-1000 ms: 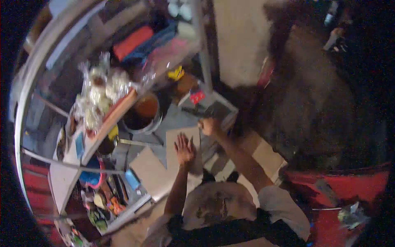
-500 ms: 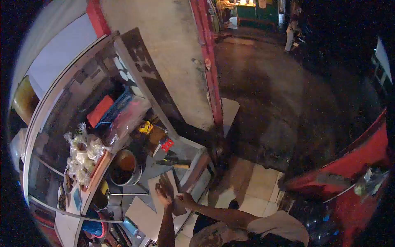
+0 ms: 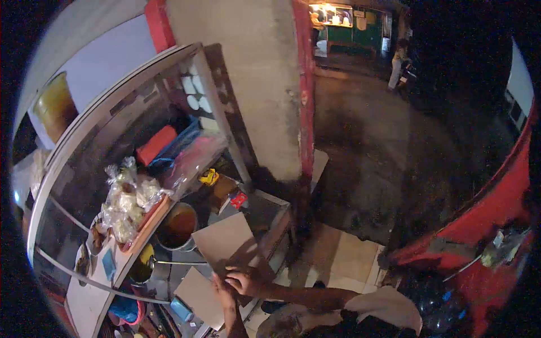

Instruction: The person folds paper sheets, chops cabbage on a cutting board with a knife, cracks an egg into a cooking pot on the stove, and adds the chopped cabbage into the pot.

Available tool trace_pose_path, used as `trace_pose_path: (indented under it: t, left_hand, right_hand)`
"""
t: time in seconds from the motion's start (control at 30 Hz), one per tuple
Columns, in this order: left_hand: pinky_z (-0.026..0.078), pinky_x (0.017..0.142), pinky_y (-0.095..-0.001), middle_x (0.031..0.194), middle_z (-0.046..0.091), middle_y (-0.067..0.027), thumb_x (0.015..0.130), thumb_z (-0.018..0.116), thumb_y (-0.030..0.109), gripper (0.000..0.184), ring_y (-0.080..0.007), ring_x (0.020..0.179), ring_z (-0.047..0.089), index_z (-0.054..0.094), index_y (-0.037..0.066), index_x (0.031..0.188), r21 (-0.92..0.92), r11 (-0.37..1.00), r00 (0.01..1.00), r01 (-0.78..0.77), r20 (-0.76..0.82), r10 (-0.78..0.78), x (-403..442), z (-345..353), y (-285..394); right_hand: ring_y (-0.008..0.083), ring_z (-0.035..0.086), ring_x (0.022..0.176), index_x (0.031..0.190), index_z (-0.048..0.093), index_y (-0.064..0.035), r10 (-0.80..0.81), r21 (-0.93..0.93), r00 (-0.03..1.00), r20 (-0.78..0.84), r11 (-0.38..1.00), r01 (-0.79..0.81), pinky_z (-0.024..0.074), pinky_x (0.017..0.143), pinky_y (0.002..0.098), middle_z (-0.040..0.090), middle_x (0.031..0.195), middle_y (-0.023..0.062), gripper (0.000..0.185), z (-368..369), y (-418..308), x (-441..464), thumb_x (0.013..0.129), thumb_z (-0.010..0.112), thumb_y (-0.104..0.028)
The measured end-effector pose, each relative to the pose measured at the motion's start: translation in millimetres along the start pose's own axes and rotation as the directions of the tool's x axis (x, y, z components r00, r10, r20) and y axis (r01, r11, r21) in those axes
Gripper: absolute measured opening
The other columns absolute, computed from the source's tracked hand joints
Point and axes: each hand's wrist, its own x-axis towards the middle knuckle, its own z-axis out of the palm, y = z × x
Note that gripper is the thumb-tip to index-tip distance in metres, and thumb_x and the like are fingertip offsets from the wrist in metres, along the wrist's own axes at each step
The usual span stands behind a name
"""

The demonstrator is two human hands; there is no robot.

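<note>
A brown paper sheet (image 3: pixel 222 239) is raised at an angle over the counter, its far part catching the light. Its near edge is pinched by my left hand (image 3: pixel 225 294), which comes up from the bottom of the view. Close beside it, my right hand (image 3: pixel 248 281) has its fingers curled over the same near edge. More brown paper (image 3: pixel 200 296) lies flat on the counter just left of my hands. Beyond the raised sheet stands a metal pot (image 3: pixel 178 225) of reddish-brown liquid.
Knotted clear plastic bags (image 3: pixel 129 205) sit on a ledge inside the glass case. A long-handled ladle (image 3: pixel 180 262) rests across a smaller pot (image 3: pixel 141 270). A light-blue box (image 3: pixel 181 310) lies by the flat paper. A red-and-white packet (image 3: pixel 237 200) is at the back.
My left hand was lying open on the sheet; now it grips the near edge with my right hand beside it. The sheet has lifted and turned. My view has shifted.
</note>
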Motion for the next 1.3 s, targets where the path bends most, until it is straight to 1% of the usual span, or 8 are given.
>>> trace_pose_path:
  t: [0.27, 0.43, 0.57, 0.67, 0.8, 1.0, 1.07, 1.3]
  left_hand:
    - [0.051, 0.066, -0.0301, 0.103, 0.057, -0.0115, 0.095, 0.042, 0.031, 0.034, -0.0199, 0.087, 0.057, 0.050, 0.003, 0.112, -0.455, 0.835, 0.949, 0.310, 0.194, -0.247, 33.1, -94.3, -77.5]
    - [0.049, 0.067, -0.0309, 0.095, 0.055, -0.0079, 0.094, 0.040, 0.032, 0.028, -0.0182, 0.081, 0.055, 0.051, 0.007, 0.102, -0.579, 0.684, 0.869, 0.444, 0.092, -0.485, 18.7, -124.4, -111.1]
    - [0.043, 0.078, -0.0279, 0.092, 0.053, -0.0052, 0.090, 0.043, 0.029, 0.024, -0.0152, 0.088, 0.050, 0.052, 0.008, 0.096, 0.067, 0.974, 0.975, 0.215, -0.069, -0.211, 0.0, -125.4, -82.2]
    - [0.040, 0.081, -0.0272, 0.093, 0.052, -0.0042, 0.087, 0.044, 0.024, 0.022, -0.0143, 0.088, 0.048, 0.053, 0.006, 0.097, -0.370, 0.842, 0.913, 0.393, 0.043, -0.407, 5.9, -115.3, -58.5]
    - [0.048, 0.065, -0.0259, 0.090, 0.056, -0.0053, 0.094, 0.037, 0.021, 0.024, -0.0146, 0.077, 0.056, 0.054, 0.004, 0.101, -0.085, 0.986, 0.961, 0.142, 0.251, -0.117, 24.2, -113.8, -72.3]
    - [0.047, 0.082, -0.0286, 0.105, 0.057, -0.0090, 0.090, 0.053, 0.017, 0.040, -0.0185, 0.092, 0.057, 0.041, 0.006, 0.126, -0.464, 0.806, 0.748, 0.367, 0.663, 0.042, 48.0, -71.0, -17.7]
    - [0.047, 0.078, -0.0278, 0.098, 0.057, -0.0065, 0.085, 0.062, 0.013, 0.037, -0.0157, 0.087, 0.056, 0.045, 0.006, 0.117, -0.137, 0.989, 0.957, -0.063, 0.274, 0.099, 32.9, -39.1, -7.6]
    - [0.046, 0.067, -0.0271, 0.083, 0.055, -0.0017, 0.085, 0.062, 0.011, 0.032, -0.0117, 0.074, 0.052, 0.047, 0.004, 0.112, 0.068, 0.987, 0.913, -0.145, 0.394, 0.107, 85.6, -54.2, -32.5]
  right_hand:
    - [0.0283, 0.056, 0.103, 0.109, 0.057, -0.0005, 0.088, -0.004, 0.951, 0.295, 0.996, -0.091, 0.0462, 0.086, 0.0360, 0.057, 0.115, 0.0142, 0.033, 75.2, 59.5, -22.9, 0.081, 0.063, -0.016]
    - [0.0232, 0.052, 0.102, 0.127, 0.038, 0.0010, 0.421, 0.143, 0.687, 0.592, 0.784, -0.603, 0.0427, 0.089, 0.0359, 0.053, 0.112, 0.0170, 0.065, 93.8, 68.7, -57.7, 0.078, 0.069, -0.027]
    - [0.0301, 0.055, 0.097, 0.126, 0.038, -0.0046, 0.357, -0.016, 0.835, 0.418, 0.922, -0.387, 0.0438, 0.084, 0.0402, 0.056, 0.102, 0.0173, 0.075, 101.5, 25.0, -56.0, 0.070, 0.074, -0.040]
    - [0.0332, 0.051, 0.103, 0.124, 0.040, -0.0054, 0.337, -0.055, 0.928, 0.159, 0.942, -0.332, 0.0412, 0.086, 0.0443, 0.055, 0.102, 0.0175, 0.077, 112.0, 21.2, -45.3, 0.067, 0.075, -0.045]
    - [0.0352, 0.050, 0.102, 0.116, 0.049, -0.0062, 0.358, -0.163, 0.922, 0.146, 0.928, -0.334, 0.0409, 0.084, 0.0448, 0.053, 0.106, 0.0183, 0.066, 74.5, -30.5, 6.3, 0.070, 0.069, -0.048]
    - [0.0352, 0.052, 0.095, 0.109, 0.056, -0.0048, 0.279, -0.343, 0.956, -0.087, 0.893, -0.292, 0.0413, 0.082, 0.0455, 0.057, 0.102, 0.0168, 0.046, 38.9, -34.2, 23.4, 0.078, 0.059, -0.039]
    - [0.0356, 0.053, 0.094, 0.108, 0.056, -0.0045, 0.249, -0.375, 0.957, -0.146, 0.881, -0.287, 0.0423, 0.081, 0.0453, 0.057, 0.101, 0.0171, 0.040, 36.5, -17.0, 19.5, 0.079, 0.058, -0.033]
    - [0.0394, 0.056, 0.086, 0.098, 0.057, -0.0014, 0.158, -0.250, 0.977, -0.141, 0.950, -0.189, 0.0459, 0.070, 0.0441, 0.058, 0.096, 0.0185, 0.024, 57.8, 64.1, 23.9, 0.075, 0.053, -0.009]
